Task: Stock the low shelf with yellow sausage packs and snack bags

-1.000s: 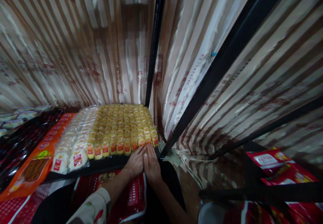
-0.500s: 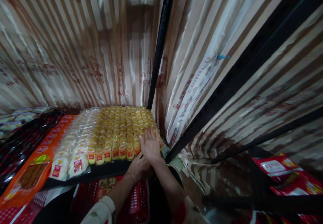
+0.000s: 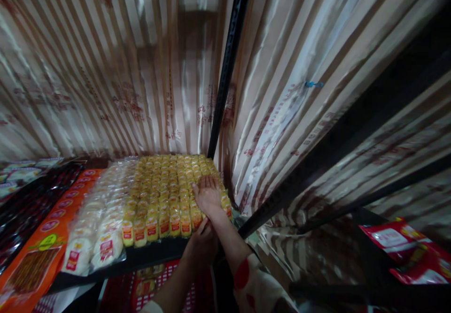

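Rows of small yellow snack cakes [image 3: 151,200] in clear wrappers with red labels stand packed together on a dark shelf [image 3: 155,252]. My right hand [image 3: 208,195] lies flat on top of the right-hand rows, its fingers stretched out. Just below it, at the shelf's front edge, is my left hand [image 3: 202,242], fingers curled and thumb up by the front row. What the left fingers hold, if anything, is hidden. To the left of the yellow packs stand rows of white round wrapped cakes [image 3: 107,247] with red labels.
An orange bag [image 3: 52,228] and dark glossy packs [image 3: 35,200] lie farther left. Below the shelf is a red basket [image 3: 171,270] holding packs. Black shelf posts [image 3: 225,68] stand before striped sheeting [image 3: 141,59]. Red bags [image 3: 391,238] sit at the right.
My right hand has moved onto the tops of the yellow packs, farther from my left hand. The left hand has shifted slightly right and curled more. The view has moved a little.
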Tool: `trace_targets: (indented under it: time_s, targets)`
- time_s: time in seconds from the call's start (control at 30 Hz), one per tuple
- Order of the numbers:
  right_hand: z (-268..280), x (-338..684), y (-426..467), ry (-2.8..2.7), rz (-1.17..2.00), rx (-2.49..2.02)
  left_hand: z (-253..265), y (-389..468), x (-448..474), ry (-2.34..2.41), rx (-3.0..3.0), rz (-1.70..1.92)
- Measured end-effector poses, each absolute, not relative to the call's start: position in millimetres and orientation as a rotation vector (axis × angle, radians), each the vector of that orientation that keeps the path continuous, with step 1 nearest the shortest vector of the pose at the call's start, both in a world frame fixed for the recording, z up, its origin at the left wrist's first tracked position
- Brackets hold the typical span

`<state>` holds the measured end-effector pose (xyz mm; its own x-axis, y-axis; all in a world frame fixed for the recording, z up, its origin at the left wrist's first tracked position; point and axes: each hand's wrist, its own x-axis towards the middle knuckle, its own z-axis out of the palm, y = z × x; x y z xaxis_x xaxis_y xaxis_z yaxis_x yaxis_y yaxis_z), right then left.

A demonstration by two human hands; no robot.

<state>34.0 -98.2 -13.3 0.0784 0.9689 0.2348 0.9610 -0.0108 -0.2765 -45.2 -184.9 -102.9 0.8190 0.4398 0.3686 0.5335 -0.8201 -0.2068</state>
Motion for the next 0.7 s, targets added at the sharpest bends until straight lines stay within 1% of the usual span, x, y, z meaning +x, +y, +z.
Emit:
trace_targets:
  time_s: [0.2, 0.43, 0.5, 0.57, 0.63, 0.7]
  targets:
    - [-4, 35, -73, -1.856, 0.018, -2.066, -96, -184, -48, -0.766, -2.801, -0.477]
    - [0, 30, -40, -1.880, 0.205, -2.146, -107, -183, -48, -0.770, -2.817, -0.530]
    - [1, 32, -47, -1.842, 0.137, -2.074, -108, -182, -48, -0.761, -2.820, -0.544]
    - [-1, 32, -66, -1.711, 0.003, -1.965, -109, -182, -48, -0.743, -2.823, -0.568]
    - [-9, 31, -95, -1.513, -0.092, -1.856, -111, -182, -46, -0.762, -2.816, -0.576]
    - [-24, 28, -131, -1.423, -0.110, -1.741, -115, -182, -45, -0.807, -2.779, -0.585]
